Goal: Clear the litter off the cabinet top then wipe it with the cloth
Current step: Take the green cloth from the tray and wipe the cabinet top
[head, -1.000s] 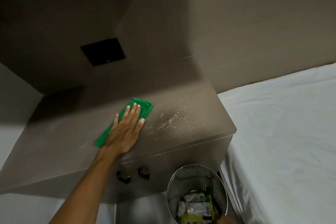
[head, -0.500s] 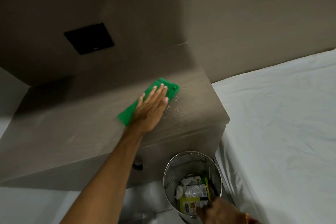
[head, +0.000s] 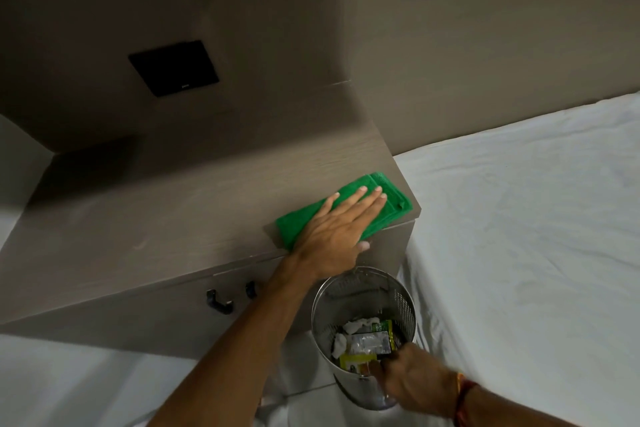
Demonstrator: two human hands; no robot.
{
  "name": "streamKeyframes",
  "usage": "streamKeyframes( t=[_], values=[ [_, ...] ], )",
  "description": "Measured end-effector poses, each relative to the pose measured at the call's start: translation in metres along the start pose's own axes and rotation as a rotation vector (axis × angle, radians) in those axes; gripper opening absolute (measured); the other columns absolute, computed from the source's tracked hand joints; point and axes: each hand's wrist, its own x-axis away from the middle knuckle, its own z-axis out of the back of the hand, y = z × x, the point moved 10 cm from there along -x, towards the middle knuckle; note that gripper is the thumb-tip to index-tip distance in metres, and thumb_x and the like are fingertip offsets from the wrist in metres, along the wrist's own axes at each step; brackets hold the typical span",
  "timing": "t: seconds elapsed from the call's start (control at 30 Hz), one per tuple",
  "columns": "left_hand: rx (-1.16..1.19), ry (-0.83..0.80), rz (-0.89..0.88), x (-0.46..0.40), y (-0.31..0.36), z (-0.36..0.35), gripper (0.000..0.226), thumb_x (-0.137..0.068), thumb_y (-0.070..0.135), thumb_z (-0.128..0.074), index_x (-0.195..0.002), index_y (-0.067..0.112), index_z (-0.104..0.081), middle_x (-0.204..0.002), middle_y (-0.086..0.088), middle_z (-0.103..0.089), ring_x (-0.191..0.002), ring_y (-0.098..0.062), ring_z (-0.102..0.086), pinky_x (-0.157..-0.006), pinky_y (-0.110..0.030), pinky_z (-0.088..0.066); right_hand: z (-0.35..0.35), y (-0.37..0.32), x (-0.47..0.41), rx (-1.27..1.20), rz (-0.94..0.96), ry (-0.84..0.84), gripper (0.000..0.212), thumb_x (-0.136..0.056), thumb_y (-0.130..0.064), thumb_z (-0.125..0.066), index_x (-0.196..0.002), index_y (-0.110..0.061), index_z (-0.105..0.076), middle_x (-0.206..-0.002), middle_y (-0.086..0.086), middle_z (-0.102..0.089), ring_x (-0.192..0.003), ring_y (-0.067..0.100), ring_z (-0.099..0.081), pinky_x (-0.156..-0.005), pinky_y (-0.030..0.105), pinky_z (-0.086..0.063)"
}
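Note:
My left hand lies flat with fingers spread on a folded green cloth, pressing it onto the front right corner of the brown cabinet top. The thumb hangs over the front edge. No crumbs show on the top. Below that corner stands a perforated metal bin holding crumpled white paper and green-and-yellow wrappers. My right hand grips the bin's near rim.
A bed with a white sheet runs along the cabinet's right side. A black square plate sits on the wall behind. Two dark handles stick out of the cabinet front. Pale floor lies below.
My left hand slid the cloth rightward over the scattered crumbs to the front right corner. My right hand came up into view and took hold of the bin's rim.

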Motion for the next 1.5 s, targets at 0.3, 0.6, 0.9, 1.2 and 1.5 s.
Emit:
streamKeyframes(
  t=[0.3,0.6,0.9,1.2,1.5],
  values=[
    [-0.158,0.161,-0.247,0.069,0.063,-0.028,0.079,-0.083,-0.008,-0.057,-0.154,0.018,-0.036,-0.162,-0.001,-0.041,-0.151,-0.025,-0.036,-0.123,-0.049,-0.024,0.042,-0.004,0.008,-0.048,-0.036,0.055,0.032,-0.067,-0.032,-0.080,-0.097,-0.022,-0.075,-0.082,-0.007,-0.076,-0.068,0.013,-0.071,-0.055,0.020,-0.056],
    [-0.173,0.024,-0.115,0.125,0.055,-0.087,0.071,-0.080,0.009,-0.072,-0.147,0.017,-0.050,-0.154,-0.003,-0.052,-0.144,-0.024,-0.048,-0.115,-0.042,-0.045,0.044,-0.018,0.007,-0.036,-0.054,0.094,0.026,-0.062,-0.024,-0.080,-0.084,-0.018,-0.067,-0.066,-0.002,-0.069,-0.050,0.018,-0.064,-0.041,0.024,-0.049],
    [0.324,0.163,0.332,0.201,-0.023,-0.100,0.086,-0.083,-0.022,-0.052,-0.154,0.024,-0.038,-0.164,0.005,-0.026,-0.154,-0.015,-0.019,-0.127,-0.042,-0.024,0.028,-0.040,-0.021,-0.127,-0.093,0.120,0.069,-0.034,-0.025,-0.092,-0.097,-0.020,-0.065,-0.062,-0.003,-0.072,-0.041,0.012,-0.062,-0.033,0.019,-0.044],
    [0.505,0.133,0.850,0.306,-0.067,-0.265,0.074,-0.087,-0.020,-0.050,-0.152,0.012,-0.043,-0.158,-0.012,-0.044,-0.150,-0.030,-0.037,-0.122,-0.047,-0.036,-0.195,-0.069,-0.068,0.012,-0.145,-0.166,0.046,-0.091,-0.020,-0.065,-0.133,0.000,-0.058,-0.121,0.025,-0.069,-0.101,0.040,-0.072,-0.085,0.050,-0.059],
    [0.565,-0.024,1.046,0.364,-0.062,-0.468,0.072,-0.086,-0.022,-0.045,-0.150,0.010,-0.044,-0.150,-0.016,-0.050,-0.139,-0.035,-0.049,-0.118,-0.045,-0.042,-0.383,-0.084,-0.089,0.051,-0.079,-0.063,0.028,-0.080,-0.010,-0.069,-0.105,0.000,-0.078,-0.053,0.004,-0.066,-0.041,0.019,-0.063,-0.040,0.027,-0.051]
  ],
)
